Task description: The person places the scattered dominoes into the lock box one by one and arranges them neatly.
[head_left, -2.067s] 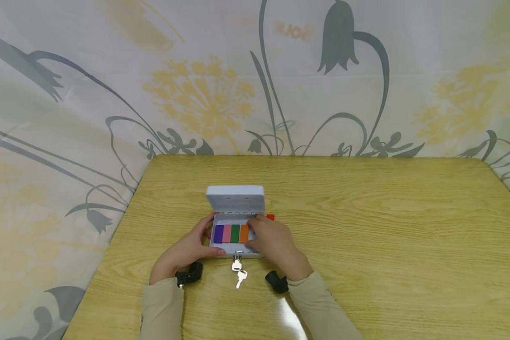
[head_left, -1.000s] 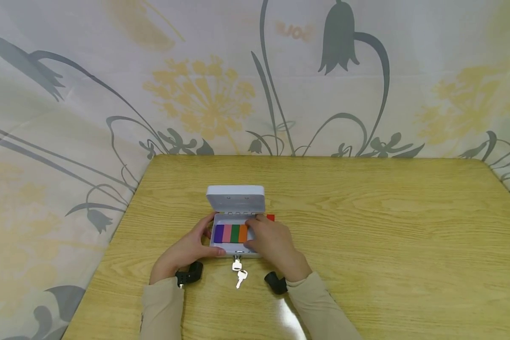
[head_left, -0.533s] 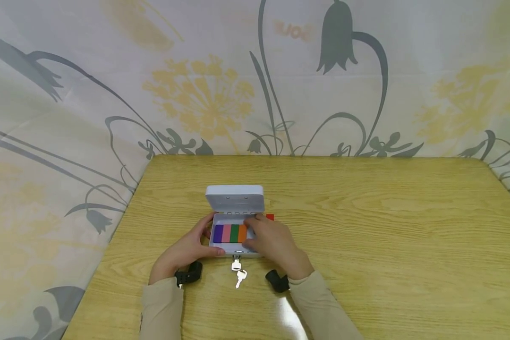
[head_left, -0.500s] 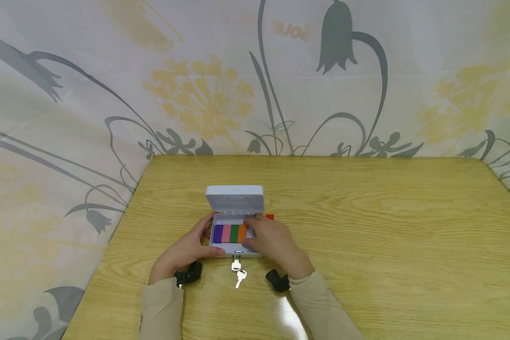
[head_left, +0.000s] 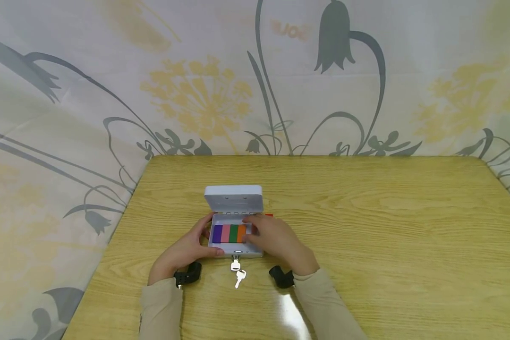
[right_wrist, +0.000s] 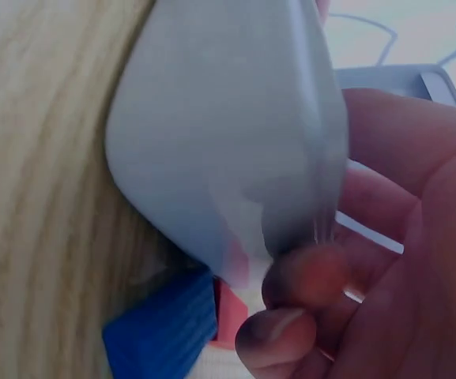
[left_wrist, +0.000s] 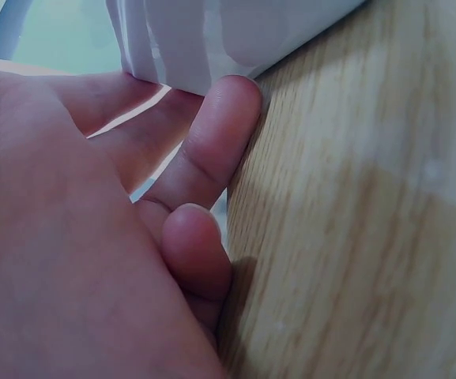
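Observation:
A white cash box (head_left: 255, 250) stands on the table with its lid (head_left: 233, 200) raised. Inside lies a row of coloured blocks side by side: purple (head_left: 217, 233), pink (head_left: 225, 233), green (head_left: 233, 233) and orange (head_left: 241, 233). My left hand (head_left: 187, 245) grips the box's left end, thumb along the front rim and fingers toward the back corner. Its fingertips touch the box wall in the left wrist view. My right hand (head_left: 276, 238) reaches over the right rim, thumb and index finger apart by the orange block. Other fingers hang outside the box wall in the right wrist view.
Keys (head_left: 240, 277) hang from the lock at the box's front. Behind the right hand a red block (head_left: 269, 215) shows beside the box. A blue block (right_wrist: 164, 328) lies near that red piece in the right wrist view. A patterned cloth (head_left: 297, 85) rises behind the table.
The orange block has slid left, closing the gap to the green block. My right hand has since shifted slightly and its fingertips have loosened from the orange block. The left hand stays in place.

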Motion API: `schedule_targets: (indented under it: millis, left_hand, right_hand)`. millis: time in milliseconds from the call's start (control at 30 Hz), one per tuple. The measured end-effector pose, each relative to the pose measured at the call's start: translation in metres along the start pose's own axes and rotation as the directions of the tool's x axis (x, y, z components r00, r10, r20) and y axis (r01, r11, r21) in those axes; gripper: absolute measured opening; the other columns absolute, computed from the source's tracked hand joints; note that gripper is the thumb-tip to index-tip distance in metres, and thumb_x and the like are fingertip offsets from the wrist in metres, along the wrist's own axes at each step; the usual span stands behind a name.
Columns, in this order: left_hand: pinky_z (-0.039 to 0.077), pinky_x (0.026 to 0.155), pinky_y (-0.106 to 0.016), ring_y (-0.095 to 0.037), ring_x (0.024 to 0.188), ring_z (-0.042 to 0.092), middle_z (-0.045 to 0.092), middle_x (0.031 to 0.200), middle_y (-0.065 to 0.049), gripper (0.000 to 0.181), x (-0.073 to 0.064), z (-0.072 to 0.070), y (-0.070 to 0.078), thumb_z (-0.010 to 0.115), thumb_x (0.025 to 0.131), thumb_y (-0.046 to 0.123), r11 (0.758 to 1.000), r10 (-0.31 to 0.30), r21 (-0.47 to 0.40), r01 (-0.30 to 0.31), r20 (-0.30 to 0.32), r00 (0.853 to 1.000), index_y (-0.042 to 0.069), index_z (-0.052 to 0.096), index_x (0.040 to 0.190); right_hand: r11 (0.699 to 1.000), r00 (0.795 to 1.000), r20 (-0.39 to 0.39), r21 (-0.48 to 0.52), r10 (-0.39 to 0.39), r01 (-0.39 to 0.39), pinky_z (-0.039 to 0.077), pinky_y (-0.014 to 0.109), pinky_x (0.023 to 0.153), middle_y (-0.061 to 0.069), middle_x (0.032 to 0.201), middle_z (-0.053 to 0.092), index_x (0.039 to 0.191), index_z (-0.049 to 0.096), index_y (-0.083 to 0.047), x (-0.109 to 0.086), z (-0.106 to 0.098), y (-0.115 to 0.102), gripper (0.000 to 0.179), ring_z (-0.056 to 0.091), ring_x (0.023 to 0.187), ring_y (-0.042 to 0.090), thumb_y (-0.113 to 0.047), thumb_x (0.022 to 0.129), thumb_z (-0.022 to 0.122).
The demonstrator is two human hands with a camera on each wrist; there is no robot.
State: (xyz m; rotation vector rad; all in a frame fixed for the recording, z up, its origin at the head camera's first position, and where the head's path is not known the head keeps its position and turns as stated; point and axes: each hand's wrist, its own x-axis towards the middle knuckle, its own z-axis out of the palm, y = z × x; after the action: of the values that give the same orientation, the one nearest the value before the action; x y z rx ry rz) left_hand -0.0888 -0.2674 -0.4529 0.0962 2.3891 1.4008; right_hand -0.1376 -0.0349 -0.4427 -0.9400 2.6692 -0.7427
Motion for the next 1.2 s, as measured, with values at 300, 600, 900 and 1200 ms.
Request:
schedule_targets:
  millis: [300, 600, 900, 1200]
  left_hand:
    - [0.033, 0.084, -0.037, -0.023, 0.098, 0.042, 0.041, 0.121, -0.01, 0.098, 0.001, -0.001, -0.001, 0.077, 0.069, 0.029, 1.0, 0.016, 0.005, -0.016, 0.005, 1.0, 0.023, 0.014, 0.143]
    - [0.033, 0.085, -0.037, -0.023, 0.098, 0.042, 0.044, 0.116, -0.01, 0.098, 0.002, 0.0, -0.002, 0.078, 0.068, 0.029, 1.0, 0.016, 0.003, -0.016, 0.002, 1.0, 0.023, 0.015, 0.143]
    - [0.033, 0.086, -0.038, -0.023, 0.098, 0.043, 0.045, 0.115, -0.011, 0.099, 0.0, 0.0, 0.004, 0.078, 0.068, 0.028, 1.0, 0.003, -0.003, -0.003, 0.002, 1.0, 0.022, 0.015, 0.143]
    - [0.034, 0.087, -0.038, -0.022, 0.098, 0.045, 0.047, 0.114, -0.009, 0.102, 0.001, 0.001, 0.0, 0.079, 0.065, 0.031, 1.0, -0.002, -0.011, 0.002, -0.004, 1.0, 0.025, 0.014, 0.143]
  right_hand:
    - [0.996, 0.999, 0.002, 0.086, -0.039, 0.039, 0.04, 0.025, 0.059, -0.009, 0.08, 0.056, 0.12, 0.057, -0.014, -0.003, -0.01, 0.008, 0.039, 0.048, 0.064, 0.008, -0.029, 0.084, 0.061]
    - [0.988, 0.999, -0.006, 0.15, -0.039, 0.039, 0.04, 0.024, 0.059, -0.01, 0.08, 0.057, 0.116, 0.059, -0.013, -0.004, -0.018, 0.014, 0.035, 0.049, 0.065, 0.005, -0.025, 0.084, 0.062]
    - [0.979, 0.999, -0.05, 0.206, 0.005, 0.006, 0.041, 0.026, 0.064, -0.012, 0.078, 0.057, 0.11, 0.061, -0.016, -0.007, -0.024, 0.018, 0.029, 0.049, 0.066, 0.005, -0.026, 0.083, 0.063]
    - [0.972, 0.998, -0.057, 0.237, 0.016, -0.002, 0.041, 0.027, 0.064, -0.009, 0.078, 0.055, 0.101, 0.064, -0.013, -0.01, -0.029, 0.027, 0.021, 0.049, 0.069, 0.009, -0.026, 0.084, 0.061]
